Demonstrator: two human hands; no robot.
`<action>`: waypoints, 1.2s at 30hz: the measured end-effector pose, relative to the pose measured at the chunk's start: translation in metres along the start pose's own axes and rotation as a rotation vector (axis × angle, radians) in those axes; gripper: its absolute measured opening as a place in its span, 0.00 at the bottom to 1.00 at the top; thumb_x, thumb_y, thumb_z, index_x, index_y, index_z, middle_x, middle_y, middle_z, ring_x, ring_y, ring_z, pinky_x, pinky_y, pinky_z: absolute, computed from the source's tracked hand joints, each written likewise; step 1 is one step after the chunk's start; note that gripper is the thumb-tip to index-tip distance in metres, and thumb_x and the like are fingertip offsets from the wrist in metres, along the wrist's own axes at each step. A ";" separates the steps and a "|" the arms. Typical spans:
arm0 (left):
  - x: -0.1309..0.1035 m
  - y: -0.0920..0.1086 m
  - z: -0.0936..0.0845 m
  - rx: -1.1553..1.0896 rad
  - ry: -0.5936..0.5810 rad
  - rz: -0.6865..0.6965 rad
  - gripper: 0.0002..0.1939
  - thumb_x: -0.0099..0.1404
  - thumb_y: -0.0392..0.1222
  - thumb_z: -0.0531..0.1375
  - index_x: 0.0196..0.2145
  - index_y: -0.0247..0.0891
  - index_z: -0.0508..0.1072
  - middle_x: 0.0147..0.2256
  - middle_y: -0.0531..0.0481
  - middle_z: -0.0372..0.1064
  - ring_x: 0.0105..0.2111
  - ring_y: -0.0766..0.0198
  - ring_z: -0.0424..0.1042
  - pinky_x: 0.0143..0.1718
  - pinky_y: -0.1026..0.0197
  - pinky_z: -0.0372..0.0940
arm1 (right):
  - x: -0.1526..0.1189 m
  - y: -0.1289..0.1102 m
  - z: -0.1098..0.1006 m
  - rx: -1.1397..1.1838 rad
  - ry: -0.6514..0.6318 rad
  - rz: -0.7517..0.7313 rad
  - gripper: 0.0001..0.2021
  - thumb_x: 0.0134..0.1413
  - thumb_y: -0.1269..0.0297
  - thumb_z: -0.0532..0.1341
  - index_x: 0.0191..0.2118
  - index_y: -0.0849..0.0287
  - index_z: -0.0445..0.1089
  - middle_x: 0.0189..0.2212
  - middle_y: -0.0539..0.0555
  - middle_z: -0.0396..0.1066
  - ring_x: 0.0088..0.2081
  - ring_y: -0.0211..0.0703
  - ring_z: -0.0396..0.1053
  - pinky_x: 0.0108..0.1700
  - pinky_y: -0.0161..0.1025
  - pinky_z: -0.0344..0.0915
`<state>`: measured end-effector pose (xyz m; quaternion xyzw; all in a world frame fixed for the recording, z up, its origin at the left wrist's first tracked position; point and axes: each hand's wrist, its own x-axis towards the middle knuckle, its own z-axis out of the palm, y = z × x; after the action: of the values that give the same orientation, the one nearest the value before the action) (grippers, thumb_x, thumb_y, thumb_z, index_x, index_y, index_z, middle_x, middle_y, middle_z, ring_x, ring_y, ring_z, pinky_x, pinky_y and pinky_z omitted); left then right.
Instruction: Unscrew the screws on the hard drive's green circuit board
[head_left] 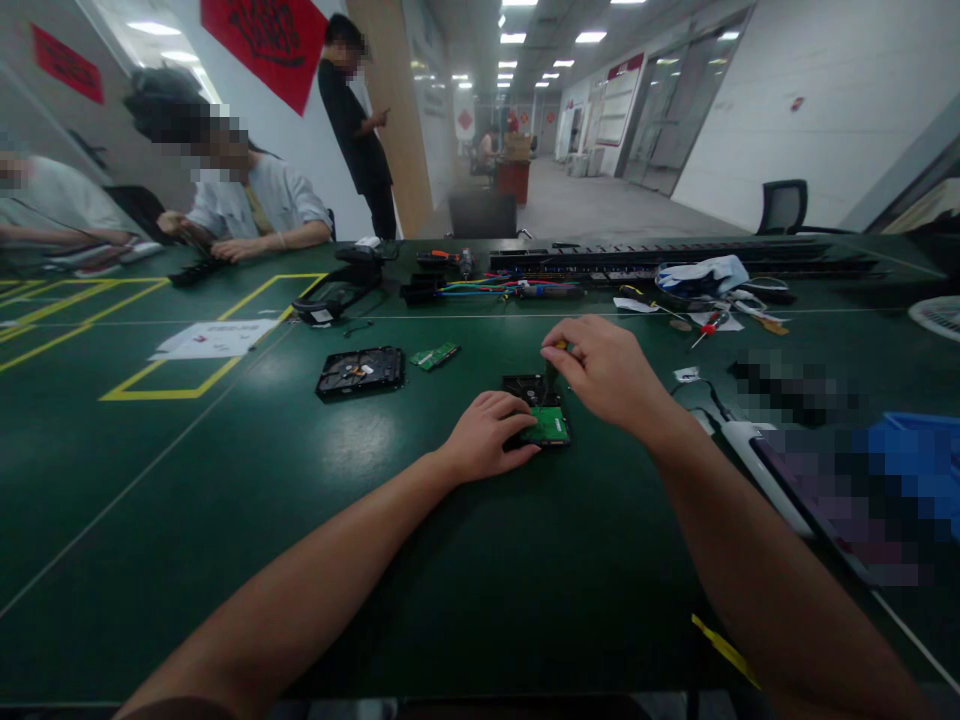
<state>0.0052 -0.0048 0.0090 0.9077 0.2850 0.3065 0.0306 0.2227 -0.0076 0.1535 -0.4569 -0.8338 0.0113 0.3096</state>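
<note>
A hard drive [523, 388] lies on the green table before me, its green circuit board [550, 425] facing up. My left hand [491, 435] grips the drive's left side, fingers over the board's edge and thumb along the near side. In my right hand [600, 365] is a small screwdriver [551, 372], held upright by its yellowish handle, with its dark shaft pointing down at the drive's right part. The fingers hide most of the handle, and I cannot make out the tip. To the left sit a second hard drive [360, 372] and a loose green circuit board [435, 356].
Cables and tools [510, 290] line the far side, with a red screwdriver [711, 325] at right. A white power strip [765, 470] and a blue bin [915, 470] stand right. A paper sheet [214, 340] lies left. Across the table, a person [255, 205] works at left.
</note>
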 end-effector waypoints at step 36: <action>-0.001 -0.005 0.005 -0.023 -0.032 0.021 0.18 0.71 0.51 0.65 0.55 0.44 0.79 0.56 0.43 0.76 0.60 0.48 0.71 0.64 0.41 0.65 | 0.000 0.003 0.002 0.047 0.005 -0.010 0.05 0.66 0.64 0.62 0.41 0.54 0.76 0.39 0.57 0.75 0.44 0.51 0.72 0.48 0.47 0.66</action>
<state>0.0048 -0.0010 0.0032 0.9151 0.2714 0.2953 0.0423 0.2235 -0.0052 0.1507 -0.4452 -0.8349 0.0280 0.3223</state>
